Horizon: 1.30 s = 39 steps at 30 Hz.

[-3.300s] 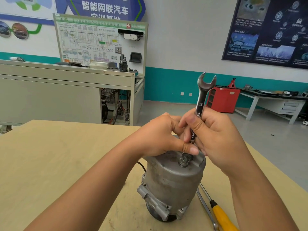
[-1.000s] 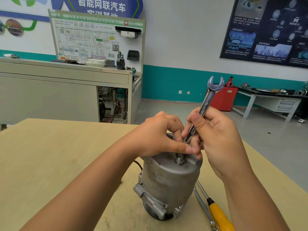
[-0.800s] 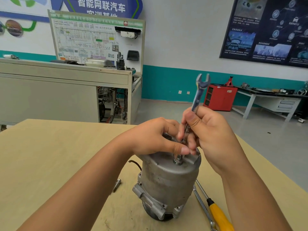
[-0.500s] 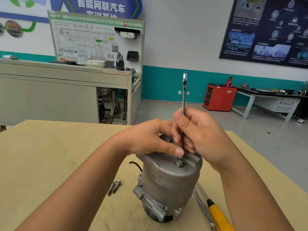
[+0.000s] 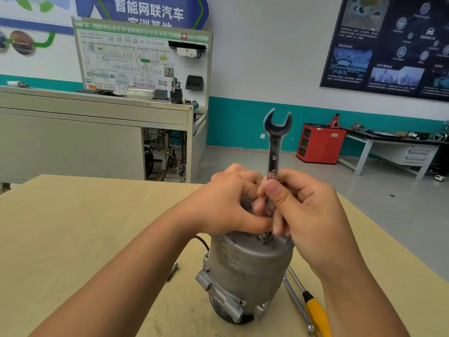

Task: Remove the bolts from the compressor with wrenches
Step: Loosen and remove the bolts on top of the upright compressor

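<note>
A grey metal compressor (image 5: 245,271) stands upright on the wooden table (image 5: 85,227). A steel combination wrench (image 5: 274,152) stands nearly vertical over a bolt (image 5: 265,237) on the compressor's top, its open jaw pointing up. My right hand (image 5: 308,215) grips the wrench shaft between thumb and fingers. Over the top of the compressor my left hand (image 5: 230,203) rests with fingers curled, its thumb pressed by the wrench's lower end. A loose bolt (image 5: 172,271) lies on the table left of the compressor.
A yellow-handled screwdriver (image 5: 315,312) and another wrench (image 5: 297,305) lie on the table to the right of the compressor. The table's right edge runs diagonally past my right arm. A grey cabinet and a training board stand behind the table.
The wrench has been swinging round on the bolt: tilted right, then edge-on, now its flat face is toward me again. Both hands stay on the compressor top.
</note>
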{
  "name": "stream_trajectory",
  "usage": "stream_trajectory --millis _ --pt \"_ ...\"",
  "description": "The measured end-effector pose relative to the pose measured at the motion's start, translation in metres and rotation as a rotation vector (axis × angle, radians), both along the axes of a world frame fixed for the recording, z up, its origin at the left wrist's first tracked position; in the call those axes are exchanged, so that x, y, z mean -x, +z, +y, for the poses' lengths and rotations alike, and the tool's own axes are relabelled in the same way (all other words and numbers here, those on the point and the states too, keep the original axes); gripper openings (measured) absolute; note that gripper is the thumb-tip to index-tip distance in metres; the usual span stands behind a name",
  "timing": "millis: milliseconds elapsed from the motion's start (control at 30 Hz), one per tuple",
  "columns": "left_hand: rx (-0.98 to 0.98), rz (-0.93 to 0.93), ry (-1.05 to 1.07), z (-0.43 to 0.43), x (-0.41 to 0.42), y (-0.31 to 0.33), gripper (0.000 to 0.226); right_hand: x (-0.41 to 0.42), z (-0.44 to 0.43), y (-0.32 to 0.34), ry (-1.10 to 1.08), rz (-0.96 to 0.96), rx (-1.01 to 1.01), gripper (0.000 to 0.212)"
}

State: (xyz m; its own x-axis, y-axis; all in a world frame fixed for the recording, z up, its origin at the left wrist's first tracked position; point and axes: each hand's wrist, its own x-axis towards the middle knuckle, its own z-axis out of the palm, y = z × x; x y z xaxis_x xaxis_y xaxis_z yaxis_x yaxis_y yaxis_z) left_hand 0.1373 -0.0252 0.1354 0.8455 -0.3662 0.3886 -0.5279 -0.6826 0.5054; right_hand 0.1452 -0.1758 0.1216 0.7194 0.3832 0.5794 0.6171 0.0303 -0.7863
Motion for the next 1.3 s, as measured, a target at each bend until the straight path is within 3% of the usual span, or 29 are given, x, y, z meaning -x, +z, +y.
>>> stream_trajectory --millis 167,267,500,633,767,1033,1100,1200,1300 --pt "0.046 0.01 -0.023 -0.001 -0.003 -0.005 0.012 0.001 -0.005 -0.002 0.066 -0.002 -0.009 0.028" --pt "0.075 0.082 -0.059 0.004 -0.009 -0.002 0.023 0.003 -0.006 -0.006 0.098 -0.006 -0.035 0.036" --pt "0.053 0.116 -0.102 0.008 -0.014 0.001 0.014 -0.002 -0.008 -0.019 0.173 0.026 -0.197 0.041" --pt "0.024 0.13 -0.107 0.005 -0.015 -0.005 0.009 -0.002 -0.005 -0.028 0.008 -0.042 -0.266 0.034" --pt "0.123 0.101 -0.122 0.002 -0.013 -0.01 0.023 -0.007 -0.001 -0.031 -0.177 0.03 -0.33 0.019" --pt "0.155 0.094 -0.106 0.0 -0.009 -0.012 0.027 -0.012 0.005 -0.019 -0.18 0.136 -0.199 0.024" --pt "0.155 0.078 -0.099 -0.001 -0.009 -0.011 0.028 -0.013 0.006 -0.016 -0.2 0.122 -0.141 0.016" --pt "0.134 0.091 -0.111 -0.002 -0.01 -0.011 0.009 -0.012 0.008 -0.012 -0.252 0.085 -0.034 0.009" --pt "0.163 0.112 -0.166 -0.001 -0.012 -0.012 0.018 -0.01 0.008 -0.009 -0.32 0.023 0.059 0.006"
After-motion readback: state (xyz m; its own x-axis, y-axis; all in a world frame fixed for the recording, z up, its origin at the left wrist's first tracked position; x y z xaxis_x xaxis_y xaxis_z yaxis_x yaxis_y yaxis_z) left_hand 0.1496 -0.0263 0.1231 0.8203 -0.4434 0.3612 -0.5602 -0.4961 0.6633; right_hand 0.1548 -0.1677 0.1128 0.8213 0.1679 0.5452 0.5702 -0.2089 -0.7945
